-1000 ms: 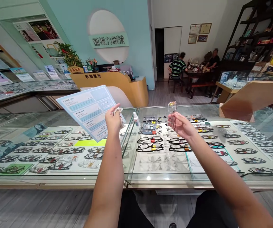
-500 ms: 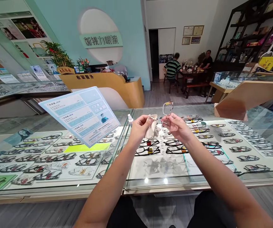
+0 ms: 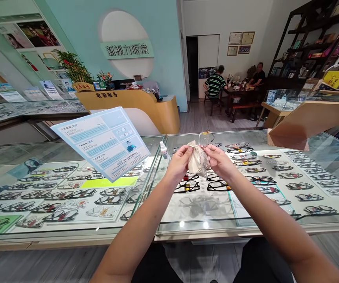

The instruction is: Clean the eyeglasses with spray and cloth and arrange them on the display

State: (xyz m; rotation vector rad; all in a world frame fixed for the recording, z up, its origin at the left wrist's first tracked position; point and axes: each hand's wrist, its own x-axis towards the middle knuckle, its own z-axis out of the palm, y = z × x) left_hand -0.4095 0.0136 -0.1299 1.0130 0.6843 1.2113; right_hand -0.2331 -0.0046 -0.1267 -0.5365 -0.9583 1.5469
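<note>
Above the glass display case [image 3: 199,214], my left hand [image 3: 180,162] pinches a beige cleaning cloth [image 3: 197,160]. My right hand [image 3: 219,159] grips a pair of eyeglasses [image 3: 204,134] with a thin, light rim. One lens of the glasses rises above my fingers; the other lies behind or within the cloth, mostly hidden. The two hands are close together, with the cloth between them. Just left of my left hand, a small white spray bottle [image 3: 164,150] stands upright on the glass top. Rows of dark-framed glasses [image 3: 187,186] lie inside the case below.
A tilted blue-and-white printed sign [image 3: 101,143] stands on the left case. At the right, a wooden board [image 3: 311,118] slants over the glass. Farther back are a yellow counter [image 3: 163,112] and two people seated at a dark table [image 3: 240,92].
My left hand has moved right, bringing the cloth onto the glasses. My right hand has shifted slightly, and the glasses have lowered a little behind the cloth.
</note>
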